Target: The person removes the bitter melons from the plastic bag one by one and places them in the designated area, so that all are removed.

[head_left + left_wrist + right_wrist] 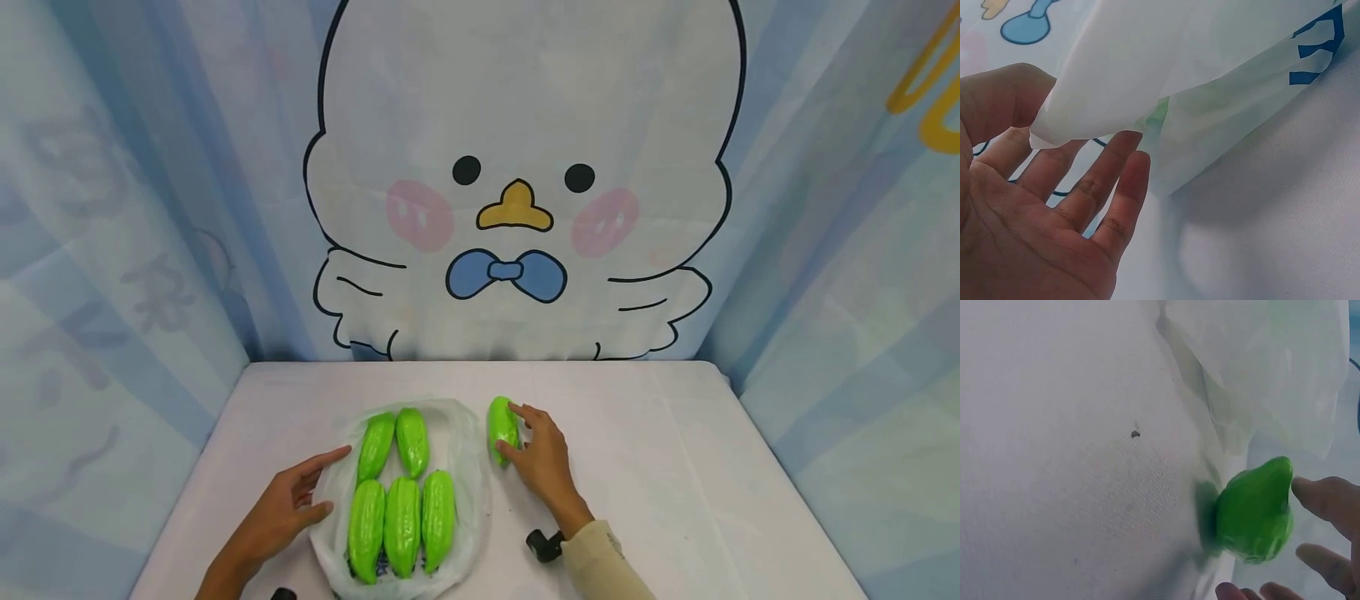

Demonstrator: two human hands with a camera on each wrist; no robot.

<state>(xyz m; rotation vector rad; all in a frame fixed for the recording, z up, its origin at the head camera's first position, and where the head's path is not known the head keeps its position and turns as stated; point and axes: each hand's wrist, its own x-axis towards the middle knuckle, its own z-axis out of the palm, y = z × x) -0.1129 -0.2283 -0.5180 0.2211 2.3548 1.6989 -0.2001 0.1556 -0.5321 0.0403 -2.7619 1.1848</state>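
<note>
A translucent white plastic bag (471,500) lies spread with its mouth up, several green bumpy gourd-like vegetables (402,527) inside. My left hand (281,508) is at its left rim, thumb and forefinger spread apart; in the left wrist view the bag's edge (1116,81) lies against the loosely extended fingers of that hand (1054,206). To the right of the bag, one more green vegetable (502,429) rests on the table. My right hand (547,467) has its thumb and fingers beside it; the right wrist view shows this vegetable (1254,512) by the fingertips, not gripped.
The table (675,483) has a pale cloth cover. Behind it hangs a light-blue curtain with a cartoon bird (517,317), and more curtain (97,333) flanks both sides. A small black device (543,546) sits at my right wrist.
</note>
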